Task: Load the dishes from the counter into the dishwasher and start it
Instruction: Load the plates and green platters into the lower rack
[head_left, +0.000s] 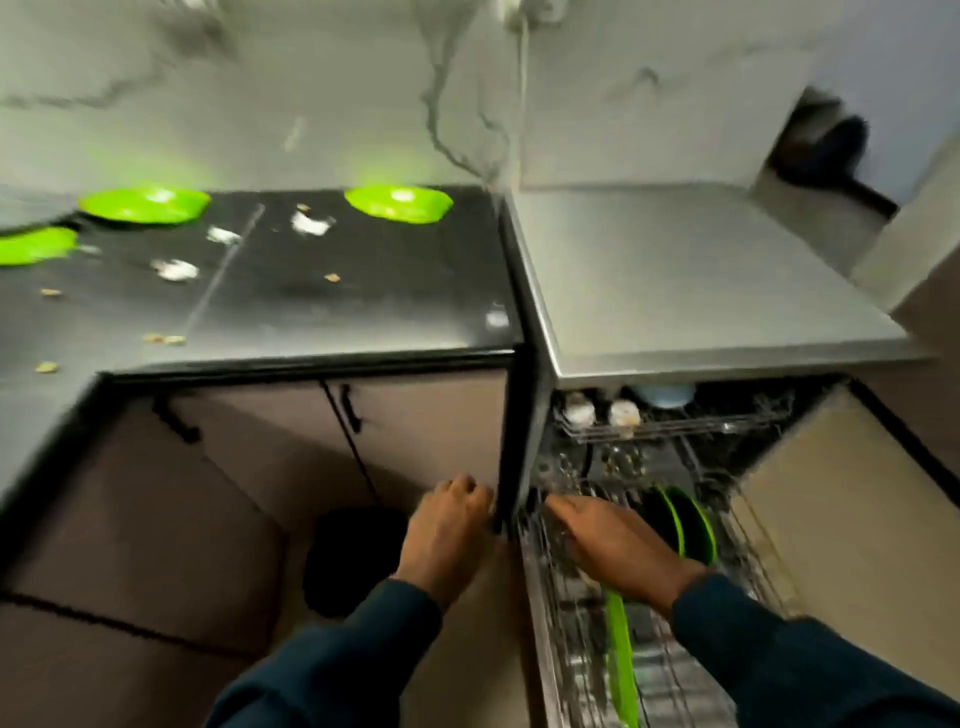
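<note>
Reaching into the pulled-out lower rack (737, 561) of the dishwasher (727, 358), you had your right hand (618, 545) low among the wires, fingers stretched forward and fairly flat. Whether it had hold of the green plate (621, 654) on edge below your wrist, I could not tell; probably you were seating it between the prongs. Two more green dishes (685, 525) stood upright just beside that hand, set on edge so water could reach both faces. Your left hand (449, 525) was loosely curled with its fingertips at the cabinet's edge, likely steadying you. On the black counter (363, 291), three green plates (397, 203) (145, 205) (36, 245) waited among crumbs, so loading was only partly done.
</note>
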